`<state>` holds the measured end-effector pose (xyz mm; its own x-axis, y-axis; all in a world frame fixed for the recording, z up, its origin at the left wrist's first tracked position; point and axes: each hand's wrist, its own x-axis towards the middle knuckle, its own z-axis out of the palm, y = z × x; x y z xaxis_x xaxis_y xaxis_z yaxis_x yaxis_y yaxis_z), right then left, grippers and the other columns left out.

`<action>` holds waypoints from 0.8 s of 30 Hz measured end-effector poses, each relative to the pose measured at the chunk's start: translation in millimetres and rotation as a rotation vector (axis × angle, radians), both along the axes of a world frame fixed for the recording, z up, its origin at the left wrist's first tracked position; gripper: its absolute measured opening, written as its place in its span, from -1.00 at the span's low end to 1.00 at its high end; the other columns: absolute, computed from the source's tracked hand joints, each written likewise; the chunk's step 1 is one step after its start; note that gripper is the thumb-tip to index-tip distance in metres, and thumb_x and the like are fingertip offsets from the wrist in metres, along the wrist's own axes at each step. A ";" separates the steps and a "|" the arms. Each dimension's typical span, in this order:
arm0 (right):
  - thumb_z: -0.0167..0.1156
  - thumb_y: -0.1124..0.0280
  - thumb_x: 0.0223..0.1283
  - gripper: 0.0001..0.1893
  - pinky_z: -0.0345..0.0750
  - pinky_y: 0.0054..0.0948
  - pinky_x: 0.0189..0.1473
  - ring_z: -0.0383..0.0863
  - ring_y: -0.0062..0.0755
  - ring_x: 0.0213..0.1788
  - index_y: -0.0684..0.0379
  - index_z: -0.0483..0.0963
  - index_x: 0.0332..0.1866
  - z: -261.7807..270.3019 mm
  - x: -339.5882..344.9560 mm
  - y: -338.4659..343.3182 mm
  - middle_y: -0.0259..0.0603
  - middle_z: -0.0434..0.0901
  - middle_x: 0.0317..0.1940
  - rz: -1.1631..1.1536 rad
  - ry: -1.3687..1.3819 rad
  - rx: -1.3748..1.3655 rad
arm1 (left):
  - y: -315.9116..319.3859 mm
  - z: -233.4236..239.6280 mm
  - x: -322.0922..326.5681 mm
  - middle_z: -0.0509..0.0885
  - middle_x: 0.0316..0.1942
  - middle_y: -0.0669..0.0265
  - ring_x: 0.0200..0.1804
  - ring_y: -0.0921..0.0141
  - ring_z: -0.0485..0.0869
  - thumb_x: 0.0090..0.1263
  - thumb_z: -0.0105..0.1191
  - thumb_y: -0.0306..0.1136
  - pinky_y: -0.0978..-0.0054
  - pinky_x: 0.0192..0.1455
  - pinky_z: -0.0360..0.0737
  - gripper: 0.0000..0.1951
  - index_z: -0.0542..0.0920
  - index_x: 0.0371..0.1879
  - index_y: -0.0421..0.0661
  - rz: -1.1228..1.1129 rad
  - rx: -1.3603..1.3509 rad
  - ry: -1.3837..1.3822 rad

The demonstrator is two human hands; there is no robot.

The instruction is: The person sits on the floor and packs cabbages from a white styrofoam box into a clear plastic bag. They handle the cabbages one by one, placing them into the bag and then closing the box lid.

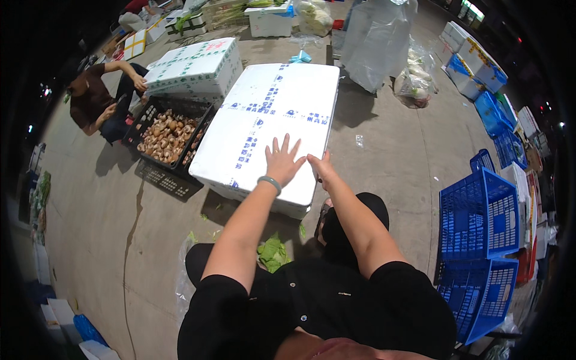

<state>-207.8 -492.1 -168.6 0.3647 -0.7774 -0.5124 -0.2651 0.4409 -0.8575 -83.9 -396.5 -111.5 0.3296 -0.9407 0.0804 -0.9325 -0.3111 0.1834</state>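
A large white foam box (252,112) with its lid on stands before me, printed tape crossing the top. My left hand (282,165) rests flat on the near part of the lid, fingers spread, a bracelet (270,183) at the wrist. Along the lid's right edge is my right hand (325,172), thumb touching the rim and fingers against the side; its lower fingers are partly hidden. Between my knees, loose green leaves (273,253) lie on the ground.
Left of the box, a black crate (146,110) holds mushrooms (166,137). A seated person (96,99) is beside it, near another foam box (193,63). Blue plastic crates (479,216) stand at right. A large clear plastic bag (378,45) stands beyond the box.
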 end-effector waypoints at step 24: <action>-0.09 -0.07 0.34 -0.27 0.27 -0.22 0.32 0.31 0.08 0.34 0.15 -0.03 0.48 -15.1 41.6 -102.6 0.20 0.30 0.30 -0.091 0.186 -0.335 | -5.9 -24.6 -12.2 0.08 0.46 0.03 0.43 -0.21 -0.01 0.40 -0.15 0.07 -0.28 0.36 -0.10 -0.40 0.25 0.40 0.14 -0.059 -0.047 -0.065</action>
